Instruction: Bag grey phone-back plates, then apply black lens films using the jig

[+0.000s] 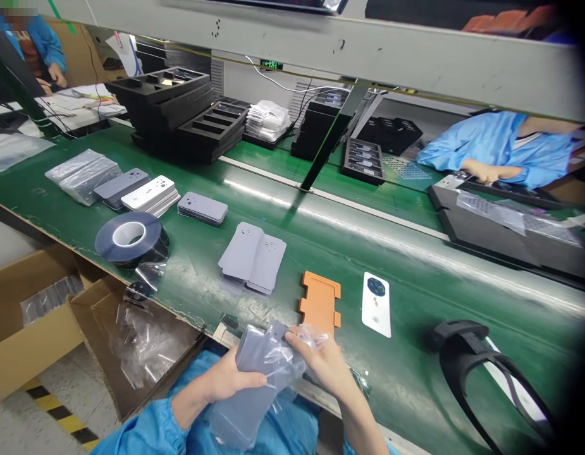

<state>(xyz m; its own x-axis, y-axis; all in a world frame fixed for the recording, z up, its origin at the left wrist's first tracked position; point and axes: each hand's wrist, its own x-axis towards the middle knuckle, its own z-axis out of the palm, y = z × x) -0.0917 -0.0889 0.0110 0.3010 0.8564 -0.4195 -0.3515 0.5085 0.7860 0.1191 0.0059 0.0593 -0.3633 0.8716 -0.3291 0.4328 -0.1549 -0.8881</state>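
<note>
Over my lap, close to the bench edge, my left hand [230,377] grips grey phone back panels [247,401] partly covered by a clear plastic bag [283,361]. The thumb of that hand lies across the front panel. My right hand [326,361] pinches the crumpled plastic at the top of the panels. Just beyond it lies an orange jig [319,302] with notched sides. Two overlapping stacks of grey back panels [252,256] rest further left. To the right of the jig is a white back panel [376,304] with a dark round camera area.
A roll of film [131,237] sits by the left edge, above a cardboard box [97,344] of plastic scraps. White panels [150,194] and bagged panels [83,175] lie behind it. Black trays [164,107] are stacked at the back. A black headband [482,366] stands right. Co-workers' sleeves [491,145] show beyond.
</note>
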